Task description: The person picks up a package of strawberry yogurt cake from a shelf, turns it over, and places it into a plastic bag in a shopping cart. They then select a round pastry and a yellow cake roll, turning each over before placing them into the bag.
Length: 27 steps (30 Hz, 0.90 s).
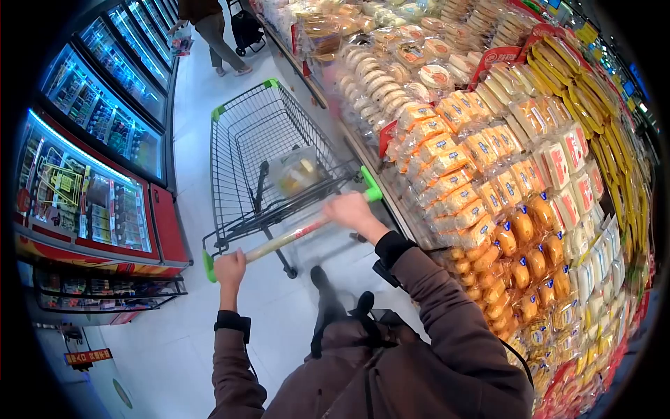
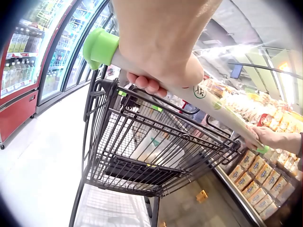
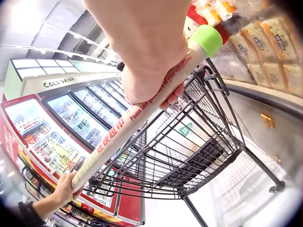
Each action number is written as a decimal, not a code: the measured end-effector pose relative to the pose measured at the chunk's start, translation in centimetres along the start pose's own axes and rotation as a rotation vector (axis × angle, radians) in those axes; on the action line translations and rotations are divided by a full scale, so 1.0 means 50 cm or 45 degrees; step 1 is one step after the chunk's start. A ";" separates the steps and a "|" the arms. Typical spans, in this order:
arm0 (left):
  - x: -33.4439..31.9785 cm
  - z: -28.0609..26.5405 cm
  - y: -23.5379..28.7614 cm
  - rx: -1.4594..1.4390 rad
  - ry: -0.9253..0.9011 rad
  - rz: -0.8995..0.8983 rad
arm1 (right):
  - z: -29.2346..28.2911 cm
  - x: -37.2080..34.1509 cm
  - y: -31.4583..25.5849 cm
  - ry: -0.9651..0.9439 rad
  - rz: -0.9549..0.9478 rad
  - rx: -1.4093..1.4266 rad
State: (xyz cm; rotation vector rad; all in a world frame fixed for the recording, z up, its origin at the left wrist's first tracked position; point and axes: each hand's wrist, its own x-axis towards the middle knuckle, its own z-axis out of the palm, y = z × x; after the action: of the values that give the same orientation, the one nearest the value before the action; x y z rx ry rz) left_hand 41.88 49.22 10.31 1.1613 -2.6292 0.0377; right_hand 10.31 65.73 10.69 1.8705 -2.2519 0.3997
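My left hand (image 1: 229, 268) grips the left end of a shopping cart's pale handlebar (image 1: 283, 239), beside the green end cap (image 2: 101, 48). In the left wrist view its fingertips (image 2: 147, 84) curl up from under the bar. My right hand (image 1: 354, 212) holds the same bar near its right green cap (image 1: 371, 184). The right wrist view shows those fingers (image 3: 172, 97) wrapped round the red-lettered bar. Ahead of both hands stands the dark wire cart (image 1: 237, 129). A clear plastic bag (image 1: 296, 172) with yellowish contents lies in it.
Glass-door drink coolers (image 1: 98, 133) line the left side. On the right, a long display (image 1: 447, 174) is piled with packaged bread and cakes. Farther up the aisle a person (image 1: 211, 35) stands near a black wheeled bag (image 1: 246, 29). White floor tiles (image 1: 167, 293) run beneath.
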 end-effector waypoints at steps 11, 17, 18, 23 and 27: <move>0.139 0.013 -0.038 -0.100 -0.022 0.014 | 0.042 0.126 0.036 -0.134 0.112 0.017; 0.224 0.029 -0.088 -0.108 -0.012 0.057 | 0.055 0.207 0.034 -0.262 0.214 0.086; 0.238 0.032 -0.095 -0.097 -0.015 0.062 | 0.061 0.218 0.035 -0.270 0.224 0.096; 0.306 0.035 -0.119 -0.093 -0.036 0.064 | 0.082 0.274 0.045 -0.022 0.196 0.129; 0.358 0.053 -0.141 -0.081 -0.034 0.082 | 0.043 0.332 0.043 -0.253 0.294 0.106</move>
State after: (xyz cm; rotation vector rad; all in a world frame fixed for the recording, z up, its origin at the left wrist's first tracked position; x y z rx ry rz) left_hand 34.85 31.15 11.66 1.0637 -2.6695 -0.0493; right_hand 5.14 49.93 13.66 1.7633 -2.6349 0.3600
